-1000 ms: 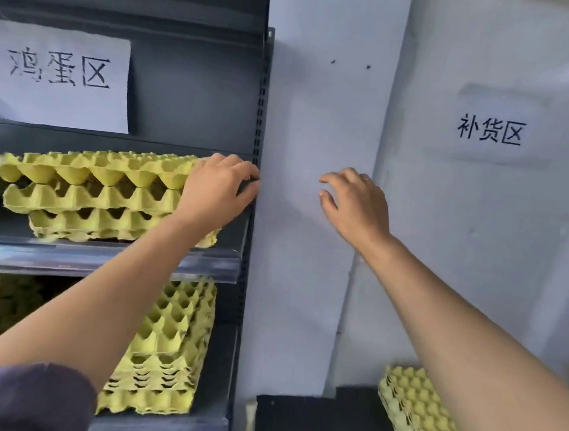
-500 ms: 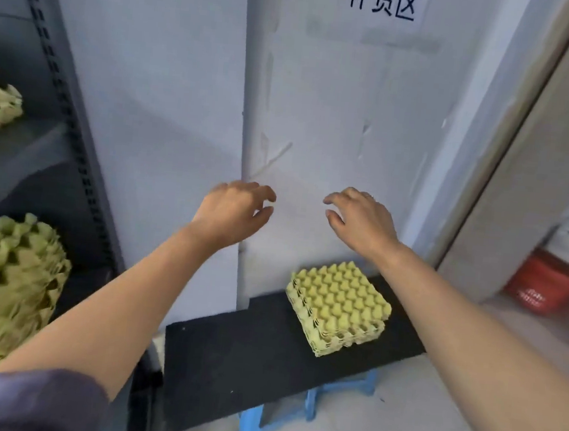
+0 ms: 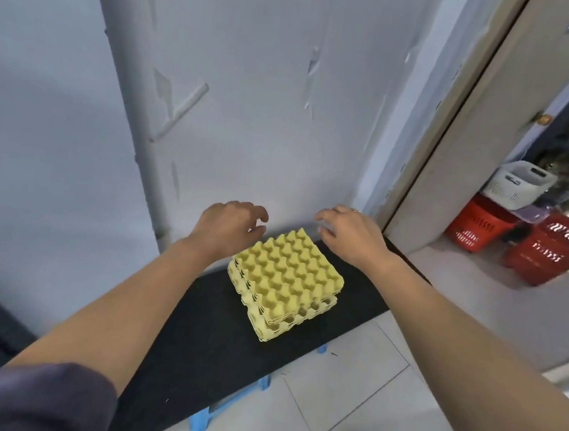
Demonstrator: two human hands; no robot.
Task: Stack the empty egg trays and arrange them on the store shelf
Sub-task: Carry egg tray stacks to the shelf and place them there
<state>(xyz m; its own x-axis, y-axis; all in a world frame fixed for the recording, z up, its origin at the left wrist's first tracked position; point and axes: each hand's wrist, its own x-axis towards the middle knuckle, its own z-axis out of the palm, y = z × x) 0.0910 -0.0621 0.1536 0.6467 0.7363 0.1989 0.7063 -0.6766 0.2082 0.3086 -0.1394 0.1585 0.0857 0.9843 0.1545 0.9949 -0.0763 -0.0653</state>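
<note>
Egg tray stack (image 3: 284,284) sits on the black board (image 3: 203,339), near its wall edge; left hand (image 3: 228,229) and right hand (image 3: 352,233) hover above it, fingers loosely spread, holding nothing; pulp looks light, crushable; grip opposite side edges low.

Yellow moulded-pulp egg trays (image 3: 286,282): matt, fibrous. Black rectangular mat (image 3: 196,338): matt, rough-textured. Pale floor tiles (image 3: 363,394): smooth, semi-gloss. Red plastic baskets (image 3: 544,253): glossy. White wall panel (image 3: 268,110): matt, scuffed.

Single head-worn camera is looking forward and steeply down, close over both outstretched arms, facing the wall (image 3: 254,75).
</note>
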